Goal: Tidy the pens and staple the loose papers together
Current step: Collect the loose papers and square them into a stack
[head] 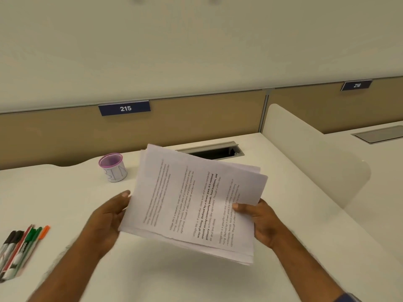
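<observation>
Papers, a loose stack of white printed sheets, are held in the air above the white desk, one hand at each side. The stack's long axis runs from the near right corner up to the far left, and the lines of print run along that axis, so the text reads sideways from the camera's place. The sheets are not squared: their edges fan out at the near end and at the far right corner.

The left hand grips the left long edge, its thumb lying on top of the stack and its other fingers curled beneath, out of sight. The right hand pinches the right edge near its middle, thumb pressed on the top sheet and the remaining fingers hidden below the paper.

At the near left edge of the desk lies a bundle of pens and markers, side by side and touching, their tips pointing away and slightly right; black, red, green and orange caps show. A pink wire-mesh cup wrapped in white paper stands upright toward the back of the desk, just left of the stack's far corner. Behind it a tan partition carries a dark blue label reading 215.
</observation>
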A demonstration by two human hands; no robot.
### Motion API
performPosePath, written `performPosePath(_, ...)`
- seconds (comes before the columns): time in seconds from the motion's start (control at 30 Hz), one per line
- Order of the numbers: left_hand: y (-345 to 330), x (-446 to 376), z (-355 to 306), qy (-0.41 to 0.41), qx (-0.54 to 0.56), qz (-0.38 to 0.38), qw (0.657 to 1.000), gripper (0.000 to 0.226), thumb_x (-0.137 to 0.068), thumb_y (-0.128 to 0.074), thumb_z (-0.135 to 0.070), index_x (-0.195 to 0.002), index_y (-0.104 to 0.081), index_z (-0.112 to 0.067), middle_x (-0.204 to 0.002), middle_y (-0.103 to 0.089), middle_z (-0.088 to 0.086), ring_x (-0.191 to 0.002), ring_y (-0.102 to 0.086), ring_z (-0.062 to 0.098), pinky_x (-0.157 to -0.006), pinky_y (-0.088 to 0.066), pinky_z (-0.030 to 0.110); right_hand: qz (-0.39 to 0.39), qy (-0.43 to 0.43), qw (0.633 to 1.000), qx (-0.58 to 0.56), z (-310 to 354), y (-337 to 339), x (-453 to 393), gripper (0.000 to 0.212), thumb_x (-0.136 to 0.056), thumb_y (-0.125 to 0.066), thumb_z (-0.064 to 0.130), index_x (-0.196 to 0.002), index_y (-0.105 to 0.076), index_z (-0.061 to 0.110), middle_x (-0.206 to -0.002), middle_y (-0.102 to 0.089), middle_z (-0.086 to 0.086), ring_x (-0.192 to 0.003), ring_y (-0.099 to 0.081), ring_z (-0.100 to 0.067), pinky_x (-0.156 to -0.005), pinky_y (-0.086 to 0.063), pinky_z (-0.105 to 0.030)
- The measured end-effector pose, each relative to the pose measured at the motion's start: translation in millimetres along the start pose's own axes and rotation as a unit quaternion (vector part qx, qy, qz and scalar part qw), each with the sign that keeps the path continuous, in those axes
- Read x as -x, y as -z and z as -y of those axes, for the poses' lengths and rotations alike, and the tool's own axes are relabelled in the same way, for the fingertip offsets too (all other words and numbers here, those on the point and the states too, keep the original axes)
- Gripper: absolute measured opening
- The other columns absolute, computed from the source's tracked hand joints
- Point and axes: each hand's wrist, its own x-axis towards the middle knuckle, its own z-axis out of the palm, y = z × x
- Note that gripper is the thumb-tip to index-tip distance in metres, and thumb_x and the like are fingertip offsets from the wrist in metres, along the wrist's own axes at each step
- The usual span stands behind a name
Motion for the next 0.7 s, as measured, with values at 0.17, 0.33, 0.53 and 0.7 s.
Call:
performPosePath(0.17, 4.7, 8.4, -21.2, -0.046, -0.204, 0.124, 0.970, 0.052, -0.082, -0.074, -0.041, -0.125, -0.064, -0.014, -0.121, -0.070, 0.015, -0.102, -0.071, 0.033, -0.089, -0.053, 0.045, 0.064, -0.009, 0.996, 0.065, 14.0, 9.0, -2.0, 0.047, -0.072, -0.073, -0.002, -0.118, -0.063, 0.006, -0.115, -0.067, -0.024, -0.105, -0.064, -0.047, -0.090, -0.051, -0.061)
performPosePath(0.33, -14.0, 20.9, -15.5, 0.020, -0.218, 0.201, 0.955, 0.082, -0.051, -0.086, -0.056, -0.122, -0.064, -0.022, -0.111, -0.072, 0.017, -0.098, -0.071, 0.041, -0.074, -0.059, 0.049, 0.106, -0.024, 0.984, 0.142, 17.7, 4.2, -2.7, 0.043, -0.079, -0.073, 0.002, -0.120, -0.062, 0.007, -0.114, -0.069, -0.020, -0.104, -0.067, -0.041, -0.086, -0.055, -0.054)
performPosePath(0.53, -14.3, 17.3, 6.1, -0.057, -0.218, 0.141, 0.964, 0.069, -0.056, -0.083, -0.059, -0.113, -0.070, -0.022, -0.106, -0.075, 0.012, -0.099, -0.071, 0.036, -0.087, -0.057, 0.054, 0.021, 0.050, 0.973, 0.226, 12.5, -2.0, -0.9, 0.026, -0.083, -0.071, 0.006, -0.108, -0.068, 0.013, -0.102, -0.075, -0.008, -0.092, -0.073, -0.029, -0.083, -0.058, -0.050)
performPosePath(0.7, -18.4, 20.4, 23.4, -0.150, -0.181, 0.111, 0.966, 0.039, -0.073, -0.074, -0.045, -0.108, -0.073, -0.027, -0.107, -0.074, 0.008, -0.100, -0.069, 0.029, -0.087, -0.057, 0.046, -0.033, 0.134, 0.965, 0.225, -2.8, -6.7, 1.9, 0.019, -0.086, -0.069, 0.013, -0.101, -0.069, 0.024, -0.093, -0.074, -0.002, -0.086, -0.072, -0.023, -0.074, -0.061, -0.036)
